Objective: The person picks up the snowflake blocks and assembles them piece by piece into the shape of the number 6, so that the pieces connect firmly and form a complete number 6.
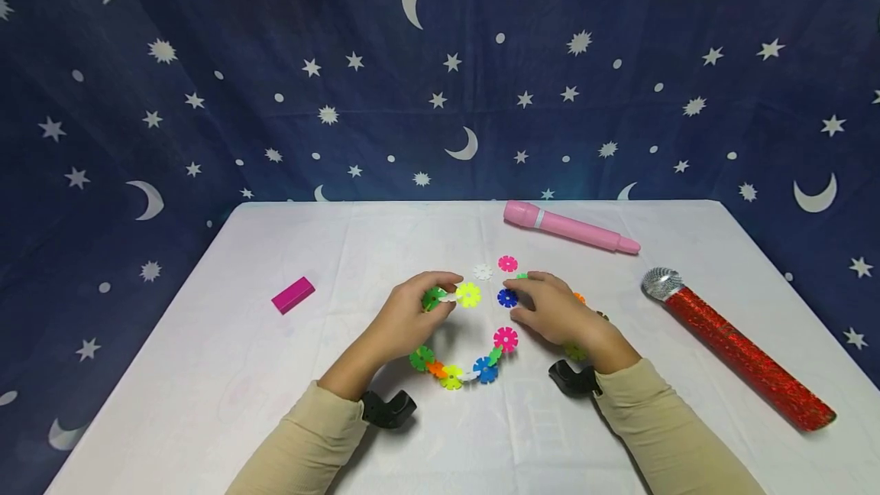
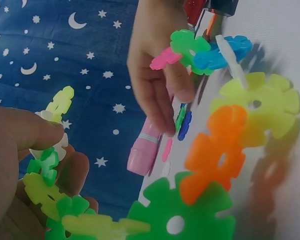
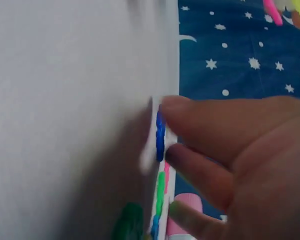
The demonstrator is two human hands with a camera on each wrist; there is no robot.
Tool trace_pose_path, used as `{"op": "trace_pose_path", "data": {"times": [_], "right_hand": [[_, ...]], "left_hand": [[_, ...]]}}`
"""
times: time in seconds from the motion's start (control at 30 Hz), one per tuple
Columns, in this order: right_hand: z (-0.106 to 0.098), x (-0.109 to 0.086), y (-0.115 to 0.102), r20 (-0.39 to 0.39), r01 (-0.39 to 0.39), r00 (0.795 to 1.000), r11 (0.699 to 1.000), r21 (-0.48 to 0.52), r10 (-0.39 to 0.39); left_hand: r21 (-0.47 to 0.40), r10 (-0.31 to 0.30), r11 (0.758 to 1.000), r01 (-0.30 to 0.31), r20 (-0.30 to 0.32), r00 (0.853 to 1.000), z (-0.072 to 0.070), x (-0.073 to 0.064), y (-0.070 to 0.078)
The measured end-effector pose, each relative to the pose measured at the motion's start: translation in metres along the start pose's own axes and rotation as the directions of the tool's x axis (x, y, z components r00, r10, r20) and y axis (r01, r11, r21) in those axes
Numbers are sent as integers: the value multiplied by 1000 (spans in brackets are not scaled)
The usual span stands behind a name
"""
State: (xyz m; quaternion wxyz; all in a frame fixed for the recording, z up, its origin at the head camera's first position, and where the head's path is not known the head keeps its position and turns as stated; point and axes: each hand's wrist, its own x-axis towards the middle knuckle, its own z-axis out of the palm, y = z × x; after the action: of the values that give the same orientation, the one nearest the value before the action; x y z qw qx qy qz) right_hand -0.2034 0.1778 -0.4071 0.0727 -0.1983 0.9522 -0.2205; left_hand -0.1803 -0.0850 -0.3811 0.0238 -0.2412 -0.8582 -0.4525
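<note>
My left hand (image 1: pixel 409 312) pinches one end of a chain of notched plastic discs (image 1: pixel 451 377), between thumb and fingers. A yellow disc (image 1: pixel 469 295) ends the chain at those fingertips. From the hand the chain curves down and round to a pink disc (image 1: pixel 505 339) at its other end. My right hand (image 1: pixel 560 312) reaches down over the table, thumb and forefinger spread about a loose dark blue disc (image 3: pixel 160 135). That disc lies flat, and its edge is close to both fingertips; a firm grip is not visible. More loose discs are partly hidden behind the right hand.
Loose white (image 1: pixel 483 272) and pink discs (image 1: pixel 508 263) lie beyond the hands. A pink toy microphone (image 1: pixel 571 228) lies at the back and a red glittery microphone (image 1: pixel 745 354) at the right. A magenta block (image 1: pixel 293 296) sits on the left. A starry curtain (image 1: pixel 385 82) hangs behind the table.
</note>
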Motion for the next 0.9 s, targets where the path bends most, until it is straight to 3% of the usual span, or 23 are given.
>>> {"op": "trace_pose_path", "data": {"times": [0.23,0.6,0.9], "right_hand": [[2,1,-9,-7,2,1000,996,-92,-2],[2,2,-10,17,3,1000,1000,-16,-3],[4,3,-10,11,4,1000,1000,-8,-4]], "left_hand": [[-15,1,1000,-1,20,1000,-1,0,0],[-7,-3,1000,3,47,999,-2,-1,1],[9,-19,1000,18,9,1000,-1,-1,4]]}}
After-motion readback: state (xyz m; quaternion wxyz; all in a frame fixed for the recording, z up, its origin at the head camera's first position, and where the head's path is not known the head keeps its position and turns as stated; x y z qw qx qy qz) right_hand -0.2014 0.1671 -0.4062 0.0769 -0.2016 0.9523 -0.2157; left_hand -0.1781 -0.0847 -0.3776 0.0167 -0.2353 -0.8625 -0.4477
